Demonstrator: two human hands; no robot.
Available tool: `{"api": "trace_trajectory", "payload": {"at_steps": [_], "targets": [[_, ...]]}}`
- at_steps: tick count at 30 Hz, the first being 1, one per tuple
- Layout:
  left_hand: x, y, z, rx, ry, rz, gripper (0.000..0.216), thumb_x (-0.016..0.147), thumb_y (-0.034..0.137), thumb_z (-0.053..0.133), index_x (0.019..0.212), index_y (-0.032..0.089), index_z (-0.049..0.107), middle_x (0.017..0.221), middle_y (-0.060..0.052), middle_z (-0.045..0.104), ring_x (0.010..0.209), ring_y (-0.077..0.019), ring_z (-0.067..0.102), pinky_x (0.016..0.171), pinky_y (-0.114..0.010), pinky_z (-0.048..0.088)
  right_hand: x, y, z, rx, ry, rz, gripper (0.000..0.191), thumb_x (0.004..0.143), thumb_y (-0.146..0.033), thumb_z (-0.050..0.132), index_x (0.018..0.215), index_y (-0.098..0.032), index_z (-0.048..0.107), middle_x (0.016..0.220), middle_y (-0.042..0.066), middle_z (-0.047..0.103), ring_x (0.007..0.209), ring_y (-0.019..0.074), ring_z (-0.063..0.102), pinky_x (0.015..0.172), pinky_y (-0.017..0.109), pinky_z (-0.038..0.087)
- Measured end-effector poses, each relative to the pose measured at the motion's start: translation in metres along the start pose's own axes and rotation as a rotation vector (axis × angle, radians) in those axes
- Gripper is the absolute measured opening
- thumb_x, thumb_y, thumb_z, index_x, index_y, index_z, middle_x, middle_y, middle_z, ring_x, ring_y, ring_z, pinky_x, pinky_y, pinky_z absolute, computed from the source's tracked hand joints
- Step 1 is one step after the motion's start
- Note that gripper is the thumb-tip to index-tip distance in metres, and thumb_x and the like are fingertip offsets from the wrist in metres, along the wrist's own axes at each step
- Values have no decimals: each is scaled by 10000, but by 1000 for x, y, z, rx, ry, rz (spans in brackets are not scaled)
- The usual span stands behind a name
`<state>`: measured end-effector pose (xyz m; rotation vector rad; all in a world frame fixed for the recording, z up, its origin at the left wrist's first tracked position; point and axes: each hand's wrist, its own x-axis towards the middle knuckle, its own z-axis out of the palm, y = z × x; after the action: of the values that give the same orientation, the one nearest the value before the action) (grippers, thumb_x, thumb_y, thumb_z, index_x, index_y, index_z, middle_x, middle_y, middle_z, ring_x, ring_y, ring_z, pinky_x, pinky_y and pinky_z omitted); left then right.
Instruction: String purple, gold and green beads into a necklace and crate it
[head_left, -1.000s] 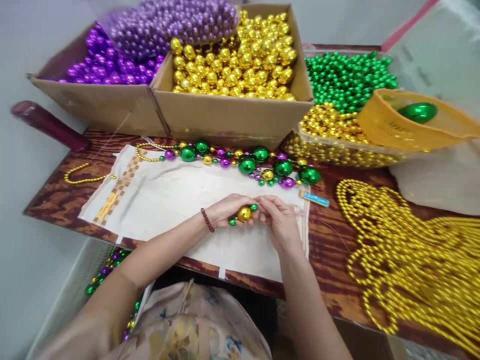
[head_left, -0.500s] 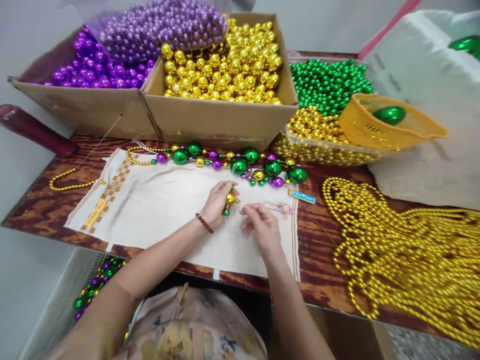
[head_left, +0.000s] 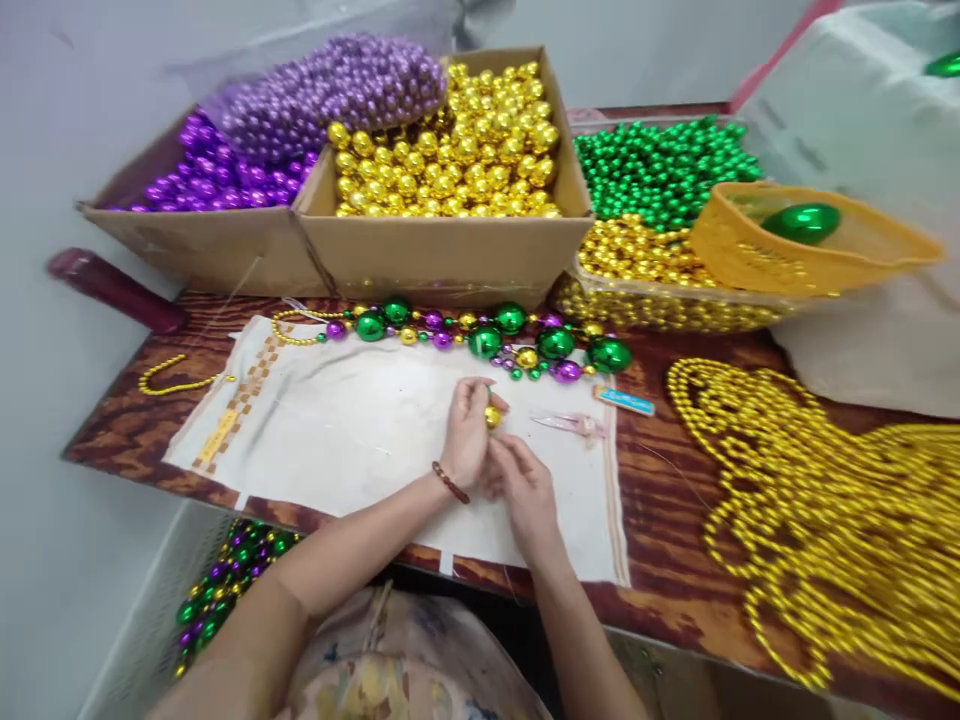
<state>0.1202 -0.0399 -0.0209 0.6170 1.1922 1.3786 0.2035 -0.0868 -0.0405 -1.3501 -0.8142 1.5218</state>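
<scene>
Over the white cloth, my left hand is closed around a small cluster of beads; a gold bead shows at its fingers. My right hand is pinched just below the cluster, its fingertips touching or nearly touching my left hand. Whatever the right fingertips hold is too small to make out. Along the cloth's far edge lies a strand of green, purple and gold beads. Clear-bladed thread snips rest to the right of my hands, near a blue-labelled strip.
Cardboard boxes at the back hold purple beads and gold beads. Green beads and an orange basket stand back right. Gold bead chains cover the table's right side. A dark red bottle-like object leans at left.
My hands have come together: the right fingers now meet the left hand under the beads. The green bead that hung below the gold one is now hidden. The whole view has shifted slightly.
</scene>
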Motion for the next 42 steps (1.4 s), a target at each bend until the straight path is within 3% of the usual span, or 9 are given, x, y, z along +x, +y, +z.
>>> {"api": "trace_trajectory", "payload": {"at_steps": [4,10,15,20,24,31,42], "targets": [[-4,1,2,54,-46,-15,153,972,308,497,1040,175,532,786,-9,598,626,-87,491,564,-193,368,4,4,-2,31,-19,-34,355,698,-503,776,776,-179,654,564,-32,571,450,108,496,402,218,419],[-8,5,1,84,-136,-24,257,919,402,592,1011,166,553,775,-21,651,579,-78,487,555,-198,374,0,6,-6,98,24,19,262,654,-399,790,701,-173,666,545,-15,568,492,121,515,399,198,367],[-4,5,7,18,-164,-34,335,878,459,637,1007,166,538,776,-26,653,647,-109,609,595,-206,437,-6,8,-14,148,99,63,292,569,-376,839,702,-171,679,649,4,619,519,130,545,368,195,358],[-5,-1,18,38,-207,-28,363,884,493,609,1022,170,517,810,-30,654,632,-122,645,570,-213,427,-8,9,-19,183,43,55,331,606,-436,846,730,-178,680,556,-20,584,453,103,470,369,198,369],[-5,-4,20,19,-201,6,387,899,528,573,1023,168,510,772,-32,659,638,-132,655,581,-219,419,-6,8,-22,160,88,52,343,569,-428,864,710,-166,694,549,-7,601,456,99,473,368,187,349],[0,7,8,-77,-196,-40,437,854,558,622,1036,181,497,800,-20,654,609,-124,661,544,-200,416,-6,11,-18,88,194,83,350,480,-377,885,687,-151,715,641,27,644,528,135,556,366,191,359],[9,22,-17,-157,-160,-125,384,832,483,690,996,176,530,857,-24,653,586,-113,665,529,-192,418,-11,2,3,105,109,96,335,535,-367,889,716,-171,687,631,3,618,506,123,550,372,192,366]]}}
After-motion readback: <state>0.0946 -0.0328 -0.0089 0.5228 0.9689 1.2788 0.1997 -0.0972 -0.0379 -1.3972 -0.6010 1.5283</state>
